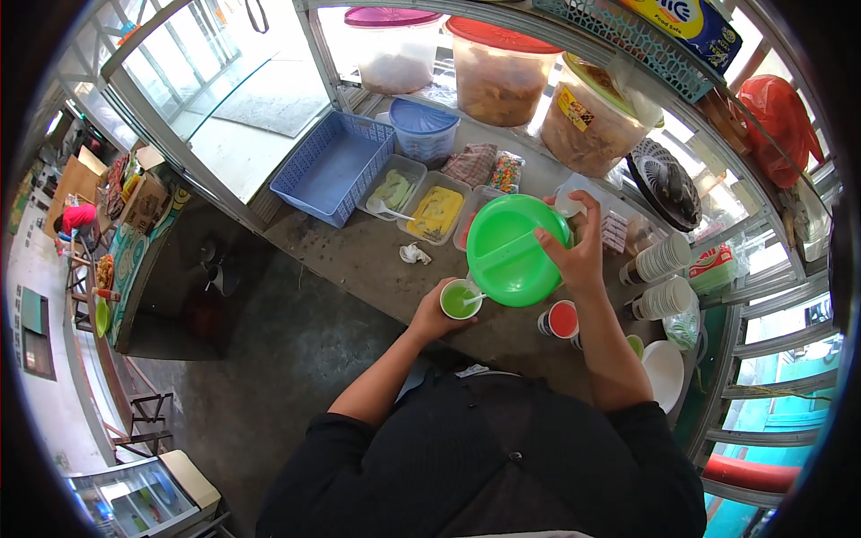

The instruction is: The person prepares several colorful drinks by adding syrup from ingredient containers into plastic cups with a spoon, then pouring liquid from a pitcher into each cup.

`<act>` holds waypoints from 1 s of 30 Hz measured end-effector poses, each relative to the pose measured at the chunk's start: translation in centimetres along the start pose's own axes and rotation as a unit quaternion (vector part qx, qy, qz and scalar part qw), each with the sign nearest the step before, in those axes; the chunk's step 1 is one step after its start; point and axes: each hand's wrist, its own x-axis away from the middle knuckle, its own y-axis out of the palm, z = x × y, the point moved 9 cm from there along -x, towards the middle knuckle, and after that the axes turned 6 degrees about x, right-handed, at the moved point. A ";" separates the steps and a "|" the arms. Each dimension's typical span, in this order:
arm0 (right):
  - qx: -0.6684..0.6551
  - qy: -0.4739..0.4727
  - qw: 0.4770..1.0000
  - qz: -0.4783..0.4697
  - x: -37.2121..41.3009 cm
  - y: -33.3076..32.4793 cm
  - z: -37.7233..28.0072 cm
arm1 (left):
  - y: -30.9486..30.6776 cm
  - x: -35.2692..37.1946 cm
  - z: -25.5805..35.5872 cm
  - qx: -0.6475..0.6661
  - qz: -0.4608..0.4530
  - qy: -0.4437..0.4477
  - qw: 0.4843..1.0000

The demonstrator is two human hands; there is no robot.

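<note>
The green plastic lid (pixel 516 251) hides what's beneath; from here I can't tell if the right hand (pixel 583 244) grips it. The left hand (pixel 432 312) encircles a paper cup (pixel 459 301).

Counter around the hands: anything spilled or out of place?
One thing: a crumpled white scrap, perhaps tissue, lies loose on the counter near the open tub of yellow food. It looks like litter beside food.

Counter (pixel 336 257): brown, marked surface. Directly on it: blue basket (pixel 305 204), blue-lidded tub (pixel 423 143), yellow-filled container (pixel 437 213), crumpled white tissue (pixel 414 254), red-filled cup (pixel 562 320).
</note>
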 end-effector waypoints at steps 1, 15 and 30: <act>0.001 -0.001 1.000 0.000 0.0 0.0 0.0 | 0.0 0.0 0.1 -0.001 0.000 0.001 1.000; 0.012 -0.008 1.000 -0.005 0.0 0.0 0.0 | 0.0 0.0 0.2 -0.024 0.002 0.010 1.000; 0.005 -0.001 1.000 -0.010 0.0 0.2 -0.1 | 0.0 0.0 -0.3 -0.012 0.001 -0.005 1.000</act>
